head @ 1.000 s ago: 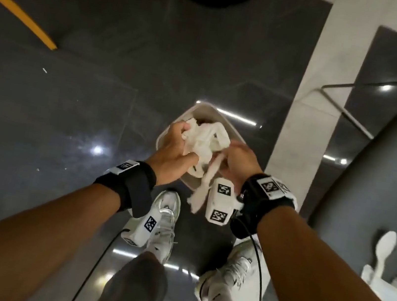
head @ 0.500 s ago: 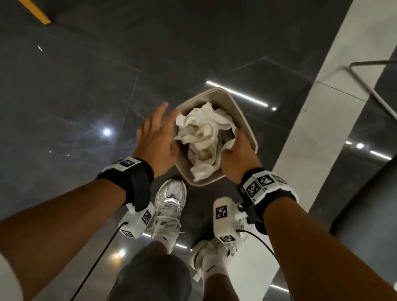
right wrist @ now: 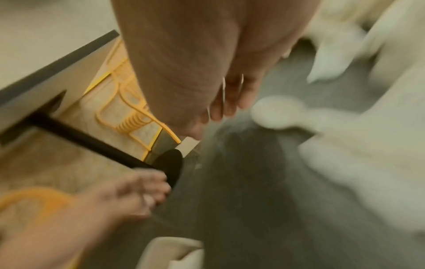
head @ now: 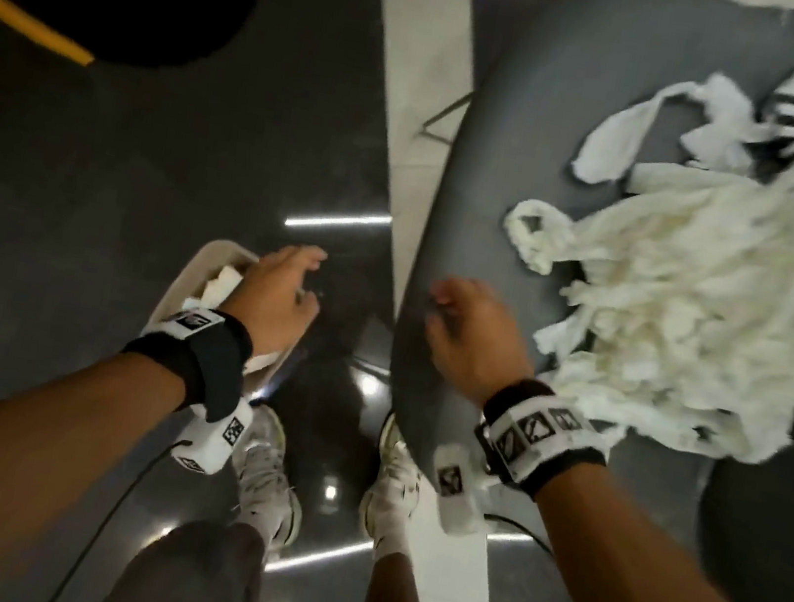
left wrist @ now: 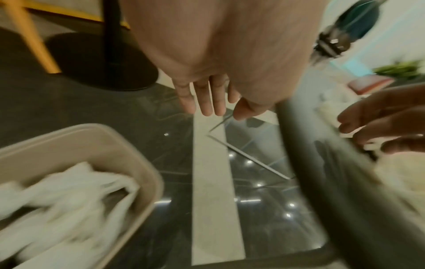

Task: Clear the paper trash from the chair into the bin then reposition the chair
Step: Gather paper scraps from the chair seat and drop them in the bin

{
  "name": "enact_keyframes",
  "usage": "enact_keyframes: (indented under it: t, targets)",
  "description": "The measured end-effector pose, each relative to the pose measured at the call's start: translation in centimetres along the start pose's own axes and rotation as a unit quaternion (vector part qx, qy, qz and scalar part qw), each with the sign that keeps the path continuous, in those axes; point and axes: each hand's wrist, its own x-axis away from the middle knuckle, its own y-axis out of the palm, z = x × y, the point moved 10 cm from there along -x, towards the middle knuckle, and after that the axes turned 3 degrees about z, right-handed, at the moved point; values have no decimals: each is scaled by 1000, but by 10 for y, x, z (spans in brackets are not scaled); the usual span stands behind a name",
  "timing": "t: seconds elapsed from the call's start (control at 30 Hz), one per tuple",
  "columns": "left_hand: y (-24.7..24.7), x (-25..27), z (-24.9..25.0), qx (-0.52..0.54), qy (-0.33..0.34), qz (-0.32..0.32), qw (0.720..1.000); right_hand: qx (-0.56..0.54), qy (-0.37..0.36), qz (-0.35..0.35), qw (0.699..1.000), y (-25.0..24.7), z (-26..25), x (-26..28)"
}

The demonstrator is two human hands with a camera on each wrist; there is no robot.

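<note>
Most of the paper trash (head: 684, 315) is seen heaped on the chair (head: 498, 171) seat, just beyond the right hand (head: 478, 334); some is already in the bin (left wrist: 128, 145) under the left hand (head: 276, 297). Both hands are relaxed, nothing held. Paper is judged light, soft, crushable, loosely tangled. A two-handed scoop from the heap's edges is advised; loose strips may be shed.

chair (head: 500, 161): dark grey | paper trash (head: 694, 316): white | bin (head: 214, 261): beige
</note>
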Motion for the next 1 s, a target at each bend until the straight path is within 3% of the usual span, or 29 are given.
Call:
enact_keyframes:
  t: [0.03, 0.1, 0.17, 0.3, 0.47, 0.57, 0.7, 0.87, 0.93, 1.0]
  targets:
    - [5, -7, 35, 5, 36, 2, 999, 70, -6, 33, 997, -25, 17, 8]
    - [20, -18, 96, 6, 95, -6, 995, 160, 52, 7, 986, -42, 63, 25]
    - [37, -21, 145, -5, 132, -8, 991, 152, 69, -51, 985, -32, 92, 37]
    - [75, -20, 217, -42, 176, -14, 983, 92, 16, -41, 995, -34, 103, 42]
    - [81, -38, 286, -57, 209, 55, 975, -98, 20, 132, 986, -117, 121, 57]
    - [97, -50, 327, -72, 222, 43, 972, -160, 28, 207, 965, -166, 141, 70]
    - [122, -65, 337, -39, 179, -6, 983, -188, 35, 213, 958, -198, 167, 78]
    - [75, -35, 348, 96, 233, 100, 963, -179, 14, 251, 951, -221, 169, 78]
    - [52, -24, 341, 121, 216, 85, 965, -181, -23, 267, 946, -232, 150, 76]
    - [34, -12, 339, 153, 215, 26, 964, -152, -98, 257, 949, -236, 111, 73]
